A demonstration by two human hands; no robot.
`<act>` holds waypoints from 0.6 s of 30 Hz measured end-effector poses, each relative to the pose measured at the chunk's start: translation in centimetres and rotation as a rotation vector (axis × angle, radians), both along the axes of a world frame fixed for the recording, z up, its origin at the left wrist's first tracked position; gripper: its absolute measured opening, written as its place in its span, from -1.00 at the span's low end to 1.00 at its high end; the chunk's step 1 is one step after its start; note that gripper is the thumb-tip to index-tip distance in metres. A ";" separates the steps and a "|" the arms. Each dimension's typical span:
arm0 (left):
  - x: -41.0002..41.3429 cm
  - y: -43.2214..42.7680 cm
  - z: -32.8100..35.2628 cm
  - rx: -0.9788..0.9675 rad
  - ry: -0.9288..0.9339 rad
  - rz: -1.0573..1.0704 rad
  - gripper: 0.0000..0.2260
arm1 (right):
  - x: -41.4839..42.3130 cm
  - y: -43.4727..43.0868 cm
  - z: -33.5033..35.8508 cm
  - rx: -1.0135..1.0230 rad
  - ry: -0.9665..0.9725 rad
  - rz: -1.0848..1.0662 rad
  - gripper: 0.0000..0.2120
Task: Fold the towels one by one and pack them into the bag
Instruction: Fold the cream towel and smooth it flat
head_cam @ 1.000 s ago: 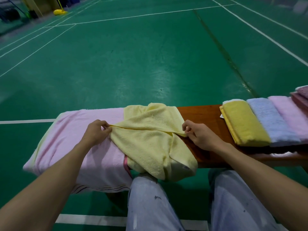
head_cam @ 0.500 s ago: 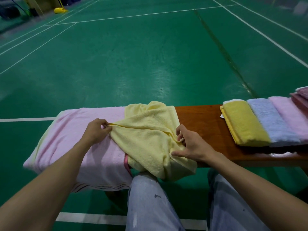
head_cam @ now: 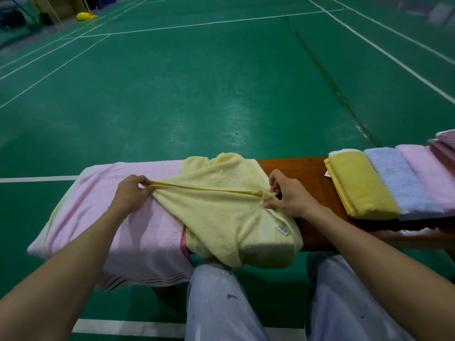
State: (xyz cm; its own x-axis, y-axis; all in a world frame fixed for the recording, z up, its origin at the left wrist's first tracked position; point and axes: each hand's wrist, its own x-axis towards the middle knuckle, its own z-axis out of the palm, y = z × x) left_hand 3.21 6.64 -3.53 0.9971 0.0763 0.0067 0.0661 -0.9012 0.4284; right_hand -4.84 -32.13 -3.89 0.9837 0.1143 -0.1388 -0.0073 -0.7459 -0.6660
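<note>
A crumpled pale yellow towel (head_cam: 229, 212) lies across the middle of the wooden bench (head_cam: 300, 173) and hangs over its near edge onto my knee. My left hand (head_cam: 131, 193) pinches the towel's hem at its left end. At the hem's right end my right hand (head_cam: 288, 195) pinches the cloth with thumb and fingers. The hem runs taut between both hands. Under the yellow towel, a pink towel (head_cam: 118, 222) is spread over the bench's left part. No bag is in view.
Folded towels lie in a row on the bench's right: yellow (head_cam: 359, 185), light blue (head_cam: 398, 180), pink (head_cam: 430, 175) and darker pink (head_cam: 445, 148) at the frame edge. My knees in light jeans (head_cam: 221, 303) sit below the bench. Green court floor (head_cam: 197, 82) stretches beyond.
My right hand slid along the yellow towel's hem, went down onto the cloth and now pinches it further right, pulling the hem taut. My left hand kept its hold in place.
</note>
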 end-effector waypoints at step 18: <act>-0.1 0.0 -0.1 -0.030 0.031 -0.016 -0.89 | 1.6 -1.8 0.4 0.148 0.102 0.030 -0.55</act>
State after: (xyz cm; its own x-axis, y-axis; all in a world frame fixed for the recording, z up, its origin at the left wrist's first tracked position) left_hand 3.12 6.61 -3.64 0.9979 0.0599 -0.0265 0.0654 -0.8891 0.4530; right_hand -3.21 -33.93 -3.51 0.9613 0.1703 -0.2167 -0.0591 -0.6407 -0.7655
